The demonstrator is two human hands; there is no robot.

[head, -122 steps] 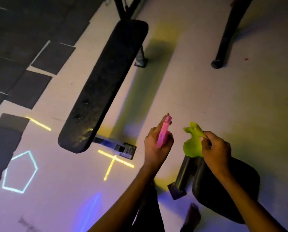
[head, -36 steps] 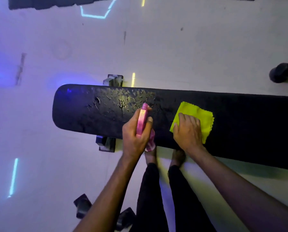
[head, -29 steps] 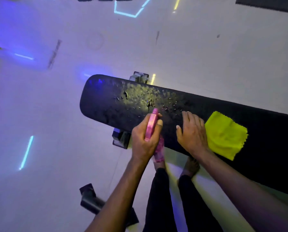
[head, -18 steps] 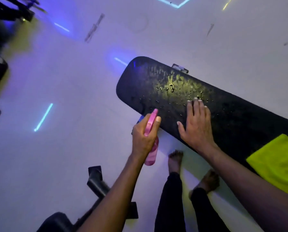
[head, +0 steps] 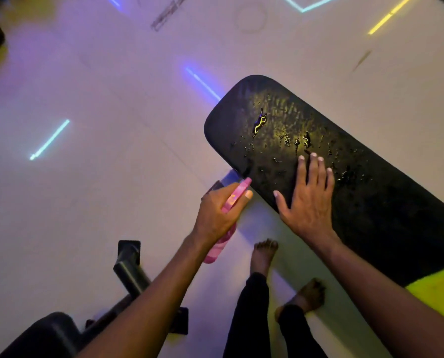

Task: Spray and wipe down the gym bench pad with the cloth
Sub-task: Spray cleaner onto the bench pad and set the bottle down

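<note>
The black gym bench pad (head: 344,177) runs diagonally, its rounded end beaded with spray droplets (head: 280,140). The right hand (head: 310,200) lies flat on the pad just below those droplets, fingers straight and holding nothing. The left hand (head: 217,213) is wrapped round a pink spray bottle (head: 228,213), off the pad's near edge. The yellow-green cloth (head: 440,293) lies farther down the pad (only a corner shows). It looks light and limp; I would pinch it mid-panel and bunch it. The wet vinyl will likely be slick underhand.
</note>
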